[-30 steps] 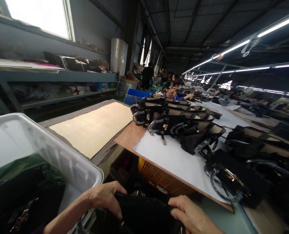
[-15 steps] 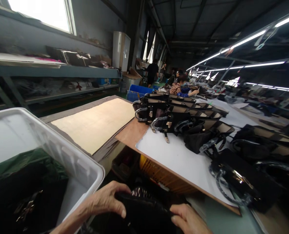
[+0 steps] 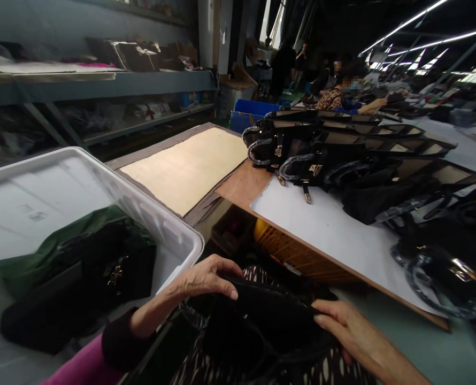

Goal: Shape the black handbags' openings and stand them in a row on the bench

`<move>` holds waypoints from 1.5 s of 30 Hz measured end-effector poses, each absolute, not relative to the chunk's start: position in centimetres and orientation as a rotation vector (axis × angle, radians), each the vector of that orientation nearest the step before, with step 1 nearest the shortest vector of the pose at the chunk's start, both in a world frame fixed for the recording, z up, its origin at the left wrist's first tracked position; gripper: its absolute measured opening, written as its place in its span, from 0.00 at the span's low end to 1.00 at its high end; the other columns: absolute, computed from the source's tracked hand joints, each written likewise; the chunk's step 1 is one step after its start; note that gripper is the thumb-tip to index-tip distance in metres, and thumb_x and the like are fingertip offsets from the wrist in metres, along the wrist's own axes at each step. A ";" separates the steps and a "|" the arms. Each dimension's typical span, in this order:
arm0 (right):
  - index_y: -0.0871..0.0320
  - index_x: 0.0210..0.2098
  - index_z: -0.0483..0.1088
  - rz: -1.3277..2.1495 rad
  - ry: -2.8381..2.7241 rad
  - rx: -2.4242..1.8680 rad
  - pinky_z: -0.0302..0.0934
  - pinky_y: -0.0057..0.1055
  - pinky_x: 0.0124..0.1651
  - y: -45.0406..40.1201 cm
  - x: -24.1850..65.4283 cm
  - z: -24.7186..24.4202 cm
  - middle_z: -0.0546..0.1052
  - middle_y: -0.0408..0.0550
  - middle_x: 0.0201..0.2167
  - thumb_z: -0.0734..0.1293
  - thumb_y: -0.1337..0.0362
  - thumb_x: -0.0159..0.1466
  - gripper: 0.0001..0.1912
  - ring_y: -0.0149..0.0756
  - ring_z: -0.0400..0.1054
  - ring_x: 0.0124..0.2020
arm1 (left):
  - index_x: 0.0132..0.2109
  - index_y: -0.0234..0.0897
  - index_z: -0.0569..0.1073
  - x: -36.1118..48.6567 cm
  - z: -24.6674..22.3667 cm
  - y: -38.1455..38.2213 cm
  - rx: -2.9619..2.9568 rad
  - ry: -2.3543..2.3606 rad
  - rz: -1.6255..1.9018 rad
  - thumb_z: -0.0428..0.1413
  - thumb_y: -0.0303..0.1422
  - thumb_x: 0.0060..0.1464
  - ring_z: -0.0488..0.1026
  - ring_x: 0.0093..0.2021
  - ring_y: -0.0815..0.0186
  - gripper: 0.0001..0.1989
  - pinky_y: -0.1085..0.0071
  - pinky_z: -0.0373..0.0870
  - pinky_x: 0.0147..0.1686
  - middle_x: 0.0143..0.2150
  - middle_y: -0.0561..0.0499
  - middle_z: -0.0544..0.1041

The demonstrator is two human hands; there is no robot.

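Note:
A black bag (image 3: 278, 321) rests on the patterned cloth over my lap, at the bottom middle. My left hand (image 3: 209, 278) grips its upper left edge, the thumb and fingers closed on the rim. At the bag's right edge, my right hand (image 3: 342, 321) holds the side with bent fingers, partly hidden behind the black material. To the left, a white plastic bin (image 3: 177, 230) holds another black bag (image 3: 129, 272) with gold hardware and a dark green cloth (image 3: 53, 256).
Several black bags (image 3: 342, 155) with plastic-wrapped handles stand on a white sheet (image 3: 314, 240) over the table at right. A pale yellow board (image 3: 185, 166) lies ahead. Behind are a blue bin (image 3: 250, 112), a shelf (image 3: 150, 85) and other people.
The view has tilted down and turned left, so the bin, table and hands sit higher or further right. More of the held bag and my left sleeve shows. Both hands keep their hold.

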State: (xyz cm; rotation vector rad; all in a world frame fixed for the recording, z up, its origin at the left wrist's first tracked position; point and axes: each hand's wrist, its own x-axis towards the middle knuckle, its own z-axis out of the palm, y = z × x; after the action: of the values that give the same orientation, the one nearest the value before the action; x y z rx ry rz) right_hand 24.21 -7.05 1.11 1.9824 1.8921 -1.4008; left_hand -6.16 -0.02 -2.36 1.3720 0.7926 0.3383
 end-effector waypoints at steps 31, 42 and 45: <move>0.55 0.31 0.69 -1.282 1.945 2.058 0.56 0.23 0.26 -8.3 23.5 3.3 0.70 0.38 0.19 0.55 0.58 0.60 0.14 0.27 0.63 0.16 | 0.43 0.36 0.71 -0.3 2.0 -2.1 2.294 1.051 0.076 0.43 0.17 0.34 0.69 0.40 0.62 0.27 0.70 0.64 0.40 0.39 0.47 0.73; 0.58 0.27 0.67 -1.375 1.953 2.023 0.54 0.21 0.23 -8.2 24.4 2.9 0.62 0.36 0.15 0.54 0.60 0.60 0.13 0.25 0.61 0.14 | 0.36 0.35 0.71 -0.1 -0.1 -1.9 2.144 0.957 0.354 0.42 0.16 0.36 0.65 0.38 0.67 0.21 0.74 0.62 0.40 0.34 0.51 0.70; 0.57 0.28 0.66 -1.341 1.951 2.050 0.56 0.22 0.25 -8.2 24.3 2.7 0.61 0.35 0.14 0.55 0.60 0.61 0.13 0.26 0.62 0.14 | 0.39 0.36 0.73 -0.1 0.3 -1.6 2.120 0.956 0.324 0.49 0.22 0.43 0.66 0.39 0.66 0.14 0.73 0.62 0.40 0.35 0.52 0.71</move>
State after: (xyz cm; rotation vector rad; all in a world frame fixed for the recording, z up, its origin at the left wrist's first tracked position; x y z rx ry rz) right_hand 24.34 -8.17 2.69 2.0504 1.9514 -1.3414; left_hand -0.12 -1.62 0.33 2.1199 0.9556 0.3243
